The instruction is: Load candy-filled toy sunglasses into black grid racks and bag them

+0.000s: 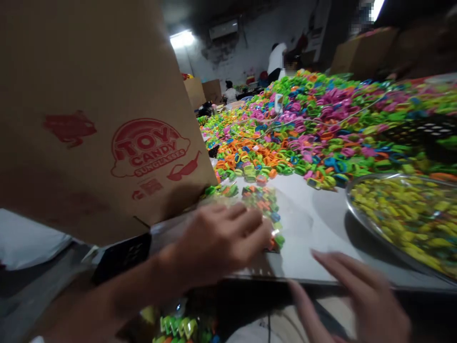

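Observation:
My left hand [230, 233] is over the white tabletop [300, 205], its fingers curled onto a clear plastic bag [264, 200] of small green, orange and blue plastic toys. Motion blur and the hand hide part of the bag, which lies flat near the table's front edge. To the right, my right hand [353, 295] hangs at that edge with thumb and fingers spread, nothing between them. Another bagged group of similar toys [224, 190] lies just behind my left hand.
A tall printed cardboard box [150, 62] stands at the left. A large heap of bright toys shaped like small watches [285, 128] covers the table's back. At right sits a metal bowl [352, 205] of yellow pieces. More toys [178, 328] show below the table. People work farther back.

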Motion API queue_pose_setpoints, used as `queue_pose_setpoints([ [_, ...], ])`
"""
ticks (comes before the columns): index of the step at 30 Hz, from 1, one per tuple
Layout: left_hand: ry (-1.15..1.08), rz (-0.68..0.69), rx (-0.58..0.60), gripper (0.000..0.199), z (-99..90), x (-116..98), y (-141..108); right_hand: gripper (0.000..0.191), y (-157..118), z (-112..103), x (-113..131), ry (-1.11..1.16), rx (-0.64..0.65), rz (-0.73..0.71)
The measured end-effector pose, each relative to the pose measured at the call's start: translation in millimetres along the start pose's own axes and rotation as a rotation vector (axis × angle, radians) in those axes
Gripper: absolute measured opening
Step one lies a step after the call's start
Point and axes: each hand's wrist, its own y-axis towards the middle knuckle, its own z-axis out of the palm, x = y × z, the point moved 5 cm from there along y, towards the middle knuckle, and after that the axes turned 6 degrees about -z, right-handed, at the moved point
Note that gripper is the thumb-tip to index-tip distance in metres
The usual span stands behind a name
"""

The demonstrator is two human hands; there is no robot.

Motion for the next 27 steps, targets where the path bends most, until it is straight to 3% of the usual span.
queue_pose_setpoints([
  [2,0.0,0.033,-0.034,0.021,29.4,-30.9,-10.0,0.029,12.7,12.0,14.9,-0.072,0.089,-0.125],
  [5,-0.095,-0.033,-0.063,0.021,65.6,-54.9,-26.5,0.024,6.9,24.7,8.9,-0.166,0.164,-0.167],
  [8,-0.195,-0.165,-0.107,0.023,88.3,-64.0,-45.1,0.024,-5.7,27.5,-1.1,-0.249,0.195,-0.168],
  [12,-0.138,-0.413,-0.108,0.027,103.3,-59.5,-76.5,0.02,-11.8,27.5,-1.1,-0.261,0.195,-0.2],
  [17,0.043,-0.579,-0.104,0.03,102.9,-26.9,-118.5,0.015,-12.2,34.1,-12.6,-0.272,0.182,-0.185],
  [19,0.081,-0.648,-0.107,0.026,104.8,-4.5,-126.7,0.019,-5.5,41.3,-25.3,-0.285,0.162,-0.143],
  [21,0.058,-0.8,-0.098,0.025,112.4,24.9,-126.1,0.02,8.4,53.3,-44.2,-0.308,0.137,-0.049],
  [23,-0.087,-1.029,-0.061,0.028,129.0,58.3,-116.5,0.018,27.0,72.5,-73.5,-0.273,0.146,0.178],
  [25,-0.366,-1.25,0.003,0.032,156.2,87.7,-97.9,0.022,42.3,100.1,-109.9,-0.113,0.21,0.523],
  [27,-0.67,-1.353,0.037,0.043,187.3,107.8,-70.1,0.029,52.6,131.6,-139.9,0.098,0.282,0.791],
])
